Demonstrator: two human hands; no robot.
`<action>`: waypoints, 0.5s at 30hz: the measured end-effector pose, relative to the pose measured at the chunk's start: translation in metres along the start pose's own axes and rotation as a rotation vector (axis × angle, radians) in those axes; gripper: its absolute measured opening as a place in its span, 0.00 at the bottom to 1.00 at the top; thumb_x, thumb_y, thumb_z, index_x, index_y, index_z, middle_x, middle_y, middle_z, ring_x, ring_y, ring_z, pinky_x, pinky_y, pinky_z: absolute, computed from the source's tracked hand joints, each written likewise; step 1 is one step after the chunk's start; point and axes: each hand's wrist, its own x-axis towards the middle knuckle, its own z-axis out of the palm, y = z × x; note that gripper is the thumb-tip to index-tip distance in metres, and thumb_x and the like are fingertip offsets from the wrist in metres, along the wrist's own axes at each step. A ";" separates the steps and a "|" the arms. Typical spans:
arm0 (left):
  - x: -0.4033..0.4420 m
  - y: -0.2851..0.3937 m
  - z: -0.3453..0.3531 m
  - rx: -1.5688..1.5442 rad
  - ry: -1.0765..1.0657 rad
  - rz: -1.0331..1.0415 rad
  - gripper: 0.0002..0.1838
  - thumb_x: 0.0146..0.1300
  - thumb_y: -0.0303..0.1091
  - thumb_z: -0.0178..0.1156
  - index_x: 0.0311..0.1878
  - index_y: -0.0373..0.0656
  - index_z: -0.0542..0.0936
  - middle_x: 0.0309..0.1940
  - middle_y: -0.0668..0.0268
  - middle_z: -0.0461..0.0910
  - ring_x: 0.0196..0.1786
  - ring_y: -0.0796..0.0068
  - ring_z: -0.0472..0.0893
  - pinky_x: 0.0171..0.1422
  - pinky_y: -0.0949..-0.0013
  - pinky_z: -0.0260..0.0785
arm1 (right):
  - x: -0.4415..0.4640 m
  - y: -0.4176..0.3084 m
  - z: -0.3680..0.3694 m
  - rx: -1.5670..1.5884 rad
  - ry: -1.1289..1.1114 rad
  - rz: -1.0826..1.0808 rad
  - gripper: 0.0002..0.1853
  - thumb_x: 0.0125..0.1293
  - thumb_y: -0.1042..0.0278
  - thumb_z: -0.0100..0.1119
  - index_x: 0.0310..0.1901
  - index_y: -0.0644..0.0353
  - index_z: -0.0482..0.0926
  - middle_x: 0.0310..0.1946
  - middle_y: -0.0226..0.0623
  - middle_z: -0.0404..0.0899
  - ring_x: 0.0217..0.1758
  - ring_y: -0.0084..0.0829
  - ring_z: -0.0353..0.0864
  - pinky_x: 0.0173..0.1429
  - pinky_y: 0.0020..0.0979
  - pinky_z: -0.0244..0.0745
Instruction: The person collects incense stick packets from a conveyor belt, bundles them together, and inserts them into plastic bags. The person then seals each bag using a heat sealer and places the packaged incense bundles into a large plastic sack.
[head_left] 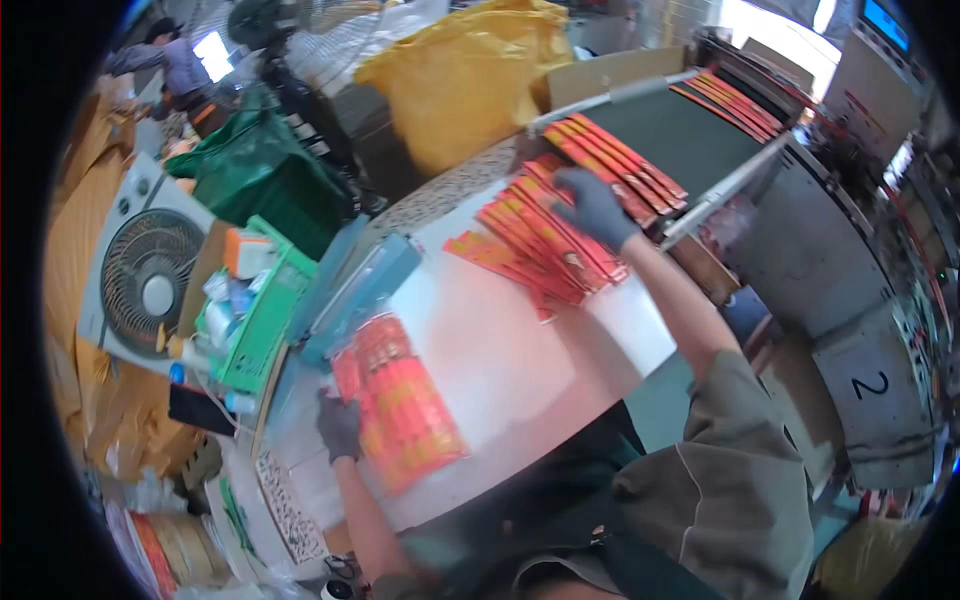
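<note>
My left hand (pixel 340 426), in a grey glove, is at the left edge of a clear-wrapped bundle of red and yellow packets (pixel 408 405) on the white tabletop. Its fingers look apart and do not close round the bundle; motion blurs them slightly. My right hand (pixel 597 208), gloved in grey too, reaches over a fanned pile of long, slim red and yellow packets (pixel 535 225). Thumb and fingers are spread above the pile's upper right; whether the fingertips touch it is unclear. Beyond that hand, more red packets (pixel 620 165) lie in a row at the belt's end.
A dark green conveyor belt (pixel 668 128) carries further red strips (pixel 735 100) at its far end. At left stand a blue sealer-like device (pixel 365 290), a green basket (pixel 270 310) of bottles and a fan (pixel 150 270). A yellow sack (pixel 465 75) is behind the table.
</note>
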 end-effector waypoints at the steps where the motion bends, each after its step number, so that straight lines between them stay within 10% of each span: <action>1: 0.001 0.015 -0.002 -0.069 0.109 0.143 0.19 0.60 0.36 0.60 0.51 0.36 0.73 0.37 0.63 0.79 0.42 0.71 0.78 0.48 0.67 0.71 | 0.004 0.024 -0.024 -0.191 0.039 0.053 0.24 0.58 0.46 0.60 0.43 0.62 0.78 0.40 0.46 0.80 0.46 0.47 0.77 0.53 0.43 0.70; 3: 0.005 0.041 -0.001 -0.225 0.341 0.413 0.23 0.58 0.33 0.61 0.56 0.36 0.71 0.42 0.60 0.79 0.45 0.68 0.80 0.51 0.65 0.71 | 0.004 0.071 -0.049 -0.638 0.093 0.155 0.37 0.52 0.35 0.59 0.53 0.60 0.75 0.50 0.48 0.77 0.55 0.49 0.74 0.60 0.48 0.64; 5: 0.002 0.086 0.004 -0.449 0.017 0.425 0.24 0.59 0.31 0.60 0.58 0.36 0.70 0.49 0.58 0.77 0.50 0.69 0.78 0.56 0.66 0.69 | 0.015 0.058 -0.076 -0.527 -0.240 0.500 0.39 0.47 0.31 0.61 0.53 0.56 0.75 0.50 0.48 0.77 0.58 0.48 0.72 0.60 0.45 0.64; 7: 0.010 0.127 0.034 -0.638 -0.216 0.461 0.23 0.60 0.30 0.59 0.58 0.36 0.70 0.52 0.57 0.75 0.53 0.69 0.76 0.58 0.67 0.68 | 0.011 0.066 -0.065 -0.599 -0.084 0.390 0.39 0.44 0.30 0.62 0.52 0.53 0.77 0.49 0.49 0.77 0.58 0.48 0.72 0.60 0.42 0.65; 11: 0.015 0.163 0.119 -1.007 -0.368 0.376 0.20 0.62 0.33 0.59 0.55 0.34 0.72 0.51 0.58 0.74 0.53 0.69 0.74 0.58 0.68 0.67 | 0.021 0.081 -0.077 -0.612 0.016 0.315 0.32 0.51 0.37 0.63 0.52 0.52 0.78 0.48 0.47 0.78 0.54 0.46 0.75 0.58 0.43 0.68; 15: 0.007 0.160 0.162 -0.966 -0.037 0.411 0.14 0.66 0.33 0.55 0.50 0.34 0.75 0.45 0.60 0.75 0.48 0.72 0.74 0.55 0.71 0.68 | 0.041 0.101 -0.111 -0.154 -0.043 0.276 0.24 0.58 0.55 0.62 0.57 0.52 0.77 0.52 0.45 0.77 0.54 0.44 0.77 0.60 0.43 0.71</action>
